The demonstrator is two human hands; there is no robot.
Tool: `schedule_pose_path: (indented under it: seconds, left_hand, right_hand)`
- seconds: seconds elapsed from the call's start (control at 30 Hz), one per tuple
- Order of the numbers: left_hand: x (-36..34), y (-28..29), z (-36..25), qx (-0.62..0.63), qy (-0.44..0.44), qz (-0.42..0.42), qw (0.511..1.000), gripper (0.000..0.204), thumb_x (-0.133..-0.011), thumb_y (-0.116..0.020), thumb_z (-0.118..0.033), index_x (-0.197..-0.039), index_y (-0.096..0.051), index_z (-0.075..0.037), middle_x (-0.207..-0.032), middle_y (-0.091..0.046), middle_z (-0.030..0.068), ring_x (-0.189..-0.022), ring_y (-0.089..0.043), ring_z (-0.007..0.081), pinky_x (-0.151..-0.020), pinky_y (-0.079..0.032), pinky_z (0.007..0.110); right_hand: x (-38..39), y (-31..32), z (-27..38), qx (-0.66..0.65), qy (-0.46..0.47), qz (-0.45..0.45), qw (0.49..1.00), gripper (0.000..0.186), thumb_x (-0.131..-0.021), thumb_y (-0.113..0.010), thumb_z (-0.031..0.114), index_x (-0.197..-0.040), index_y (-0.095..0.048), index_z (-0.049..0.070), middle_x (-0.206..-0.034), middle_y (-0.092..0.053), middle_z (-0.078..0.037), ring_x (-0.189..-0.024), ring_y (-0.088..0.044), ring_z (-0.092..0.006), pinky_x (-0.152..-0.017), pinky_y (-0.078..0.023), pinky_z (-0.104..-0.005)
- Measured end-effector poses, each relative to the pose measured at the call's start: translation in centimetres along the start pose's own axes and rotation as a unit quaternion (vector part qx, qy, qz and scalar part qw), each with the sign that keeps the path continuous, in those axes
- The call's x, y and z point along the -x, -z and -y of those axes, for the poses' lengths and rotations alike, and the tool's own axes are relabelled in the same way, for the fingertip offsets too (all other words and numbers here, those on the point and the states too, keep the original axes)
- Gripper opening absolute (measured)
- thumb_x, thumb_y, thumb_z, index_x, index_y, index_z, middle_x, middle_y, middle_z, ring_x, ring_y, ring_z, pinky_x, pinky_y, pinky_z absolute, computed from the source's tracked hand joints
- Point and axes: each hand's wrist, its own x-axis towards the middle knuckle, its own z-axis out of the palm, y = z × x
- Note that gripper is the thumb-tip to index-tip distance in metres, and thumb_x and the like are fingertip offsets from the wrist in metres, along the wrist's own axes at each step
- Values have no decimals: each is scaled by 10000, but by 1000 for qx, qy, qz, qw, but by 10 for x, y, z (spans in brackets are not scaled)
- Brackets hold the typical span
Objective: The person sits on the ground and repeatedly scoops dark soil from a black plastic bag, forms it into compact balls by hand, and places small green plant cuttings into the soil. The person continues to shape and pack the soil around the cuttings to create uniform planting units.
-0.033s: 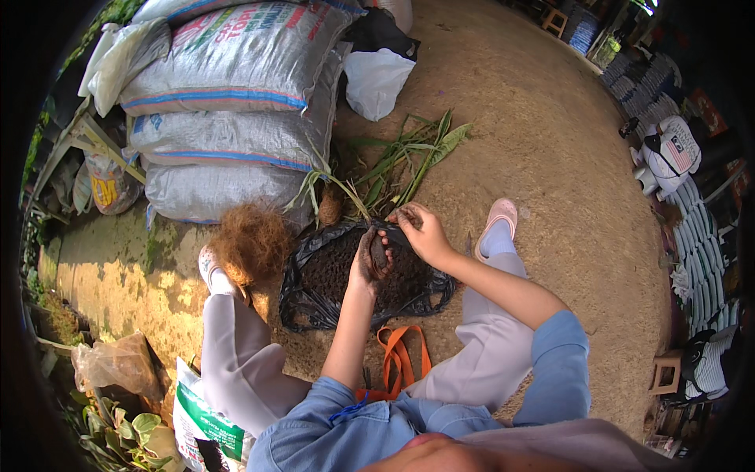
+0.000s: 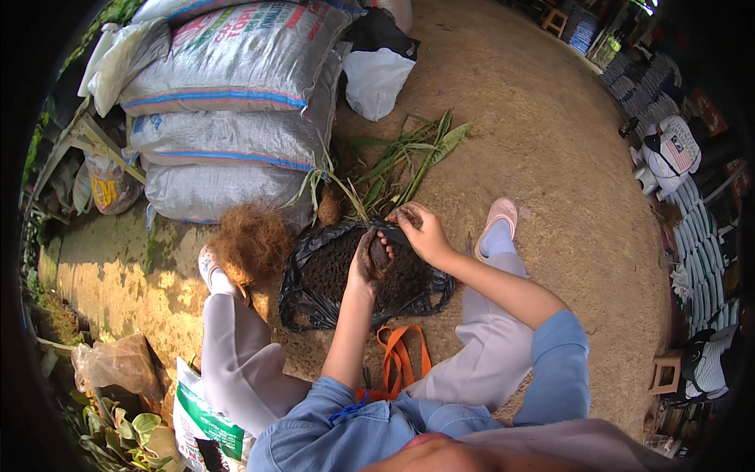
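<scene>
My left hand (image 2: 363, 263), smeared with dark soil, is wrapped round the soil-covered root ball (image 2: 380, 253) of a small plant. Thin green leaves (image 2: 334, 179) rise from it and lean up and left. Just right of the stem, my right hand (image 2: 425, 234) has its dirty fingers curled together in a pinch; what lies between them, if anything, is hidden. Beneath both hands lies a black plastic bag (image 2: 292, 308), spread wide and holding dark crumbly soil (image 2: 326, 271).
Uprooted long-leaved plants (image 2: 425, 161) lie beyond the bag, beside a brown fibre-wrapped ball (image 2: 329, 208). Left stand a heap of brown fibre (image 2: 250, 240) and stacked grey sacks (image 2: 224, 138). An orange strap (image 2: 403, 358) lies between my legs. Stools and piled goods line the right edge.
</scene>
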Motion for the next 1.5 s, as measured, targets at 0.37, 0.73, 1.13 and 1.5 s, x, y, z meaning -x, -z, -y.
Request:
schedule_pose_path:
  seconds: [0.37,0.73,1.13,1.5]
  left_hand:
    - [-6,19,3,-34,-5,-39,999,320,-967,-410,-375,-732,-418,-157,-567,-384,-71,-458,-360,58,-408,-327,183]
    - [15,-8,-7,44,-46,-41,997,256,-975,-360,-195,-1096,-532,-48,-1026,-593,74,-885,-604,203,-746,-529,340]
    - [16,-27,-13,-42,-78,-69,994,231,-984,-372,-261,-923,-531,-104,-793,-547,-7,-679,-566,127,-531,-495,262]
    - [8,-27,-2,-43,-79,-114,989,274,-975,-382,-358,-809,-441,-148,-691,-440,-43,-556,-479,82,-421,-401,223]
  right_hand:
    - [6,-3,8,186,149,70,969,205,-810,-597,123,-984,-593,14,-979,-581,-130,-943,-567,-288,-817,-452,-361]
    - [11,-2,29,310,287,215,881,542,-779,-634,369,-1263,-478,182,-1333,-404,-101,-1240,-376,-301,-1016,-300,-443]
    - [-2,-2,34,192,205,205,938,303,-688,-738,190,-989,-697,196,-1290,-482,-64,-1224,-394,-296,-1058,-261,-457]
    - [1,-3,39,208,214,193,935,253,-676,-752,243,-899,-701,136,-1273,-498,-38,-1195,-396,-287,-1013,-315,-431]
